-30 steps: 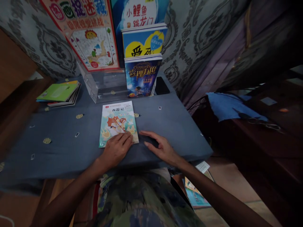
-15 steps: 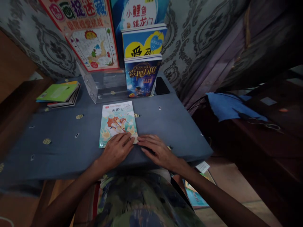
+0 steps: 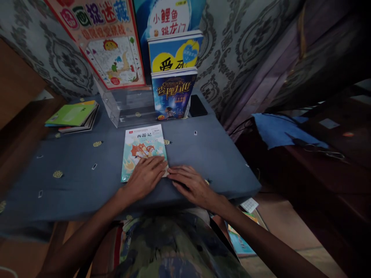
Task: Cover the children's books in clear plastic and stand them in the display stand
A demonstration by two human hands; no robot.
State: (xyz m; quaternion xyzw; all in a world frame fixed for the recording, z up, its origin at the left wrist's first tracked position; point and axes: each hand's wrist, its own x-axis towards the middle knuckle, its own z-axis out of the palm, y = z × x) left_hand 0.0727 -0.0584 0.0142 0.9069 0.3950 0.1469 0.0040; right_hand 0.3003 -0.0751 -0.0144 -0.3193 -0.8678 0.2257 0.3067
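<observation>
A thin book [image 3: 142, 148] with a pale blue-green cover and an orange drawing lies closed on the grey-blue tablecloth [image 3: 208, 150]. My left hand [image 3: 147, 175] rests flat over its lower part, fingers stretched toward the right edge and covering some of the picture. At the book's lower right corner, my right hand [image 3: 191, 184] touches the edge with its fingertips, the fingers extended and the thumb a little apart below them. Neither hand has lifted the book off the cloth.
Behind the book, a clear acrylic stand [image 3: 111, 110] holds upright books, a dark blue one [image 3: 172, 92] in front. A black phone [image 3: 198, 105] lies beside it. Several stacked books [image 3: 71, 114] sit at the back left. Blue cloth [image 3: 278, 131] lies at the right.
My left hand has shifted slightly up and right over the cover, its fingers straighter. The book and my right hand have hardly moved.
</observation>
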